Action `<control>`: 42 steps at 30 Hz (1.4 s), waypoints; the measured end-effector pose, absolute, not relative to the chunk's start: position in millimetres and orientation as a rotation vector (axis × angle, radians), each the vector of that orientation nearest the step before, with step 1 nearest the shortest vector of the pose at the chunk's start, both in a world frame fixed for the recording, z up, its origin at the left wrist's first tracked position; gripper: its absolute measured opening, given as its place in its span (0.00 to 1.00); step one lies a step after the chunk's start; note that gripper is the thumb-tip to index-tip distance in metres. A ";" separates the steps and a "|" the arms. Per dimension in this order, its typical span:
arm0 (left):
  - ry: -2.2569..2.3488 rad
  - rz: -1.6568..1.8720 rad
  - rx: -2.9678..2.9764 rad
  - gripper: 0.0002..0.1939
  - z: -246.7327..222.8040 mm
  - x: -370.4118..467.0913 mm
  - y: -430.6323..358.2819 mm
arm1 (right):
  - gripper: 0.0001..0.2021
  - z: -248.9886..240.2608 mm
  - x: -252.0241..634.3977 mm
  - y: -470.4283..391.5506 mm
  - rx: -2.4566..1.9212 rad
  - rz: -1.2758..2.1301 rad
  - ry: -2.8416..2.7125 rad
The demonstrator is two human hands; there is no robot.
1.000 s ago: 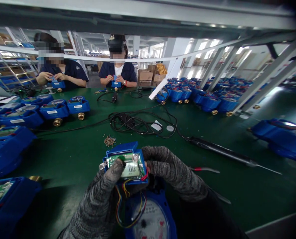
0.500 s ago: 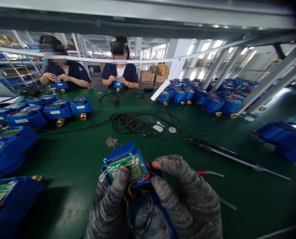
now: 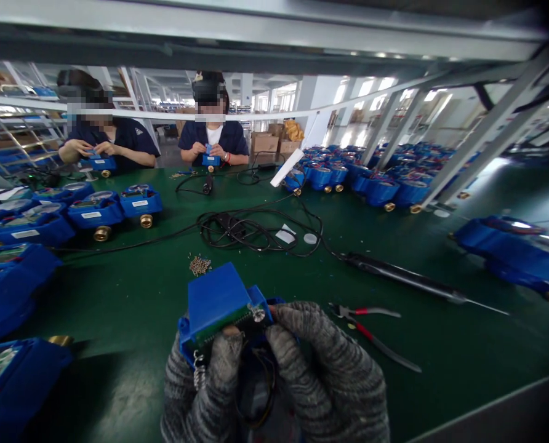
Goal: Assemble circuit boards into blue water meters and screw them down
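A blue water meter housing (image 3: 216, 292) is in front of me, its flat blue face tilted toward the camera. Under that face shows the edge of a green circuit board (image 3: 221, 327); its display is hidden. My left hand (image 3: 205, 384), in a grey knitted glove, grips the housing's near left side, thumb against the board's edge. A coiled clear strand (image 3: 199, 369) hangs beside that thumb. My right hand (image 3: 334, 363), gloved alike, has its fingers closed at the housing's right edge; whatever they pinch is hidden. Dark wires (image 3: 260, 381) loop below, between the hands.
Red-handled cutters (image 3: 362, 329) and a black electric screwdriver (image 3: 404, 277) lie to the right. Beyond are a screw pile (image 3: 200, 265) and tangled black cable (image 3: 232, 227). Blue meters (image 3: 94, 212) line the left; more (image 3: 376, 187) stand back right. Two people work opposite. A metal beam (image 3: 256, 24) crosses overhead.
The housing has tipped, so its flat blue face shows where the board's display was visible. The cutters are now seen more fully beside my right hand. The whole view has shifted slightly.
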State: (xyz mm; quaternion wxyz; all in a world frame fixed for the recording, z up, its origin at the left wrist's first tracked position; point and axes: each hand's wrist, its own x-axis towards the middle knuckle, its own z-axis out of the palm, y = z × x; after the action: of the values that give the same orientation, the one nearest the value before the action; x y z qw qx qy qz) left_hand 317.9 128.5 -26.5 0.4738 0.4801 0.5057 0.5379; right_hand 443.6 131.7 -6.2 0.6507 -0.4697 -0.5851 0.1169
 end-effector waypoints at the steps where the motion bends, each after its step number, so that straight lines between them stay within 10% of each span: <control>1: 1.232 1.317 1.195 0.23 -27.5 316.5 129.6 | 0.08 -6.7 442.5 131.0 -1.064 0.239 -1.313; 14: 1.255 1.319 1.212 0.20 -16.1 328.9 126.5 | 0.08 -12.1 439.5 126.6 -1.121 0.178 -1.321; 25: 1.292 1.384 1.180 0.16 -35.0 320.3 129.7 | 0.07 1.2 459.5 129.5 -1.139 0.812 -1.280; 31: 1.260 1.495 1.051 0.29 -38.6 326.1 122.5 | 0.15 -10.2 474.9 133.7 -1.108 0.640 -1.507; 42: 1.010 1.493 1.886 0.22 -0.2 305.7 154.6 | 0.09 6.9 481.7 138.5 -1.092 0.309 -1.569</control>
State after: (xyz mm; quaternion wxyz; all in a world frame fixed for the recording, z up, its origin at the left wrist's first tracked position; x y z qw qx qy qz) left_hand 305.7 154.6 -0.2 0.2630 0.6974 0.3735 0.5522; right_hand 481.7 138.5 6.9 0.5670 -0.4646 -0.6674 0.1314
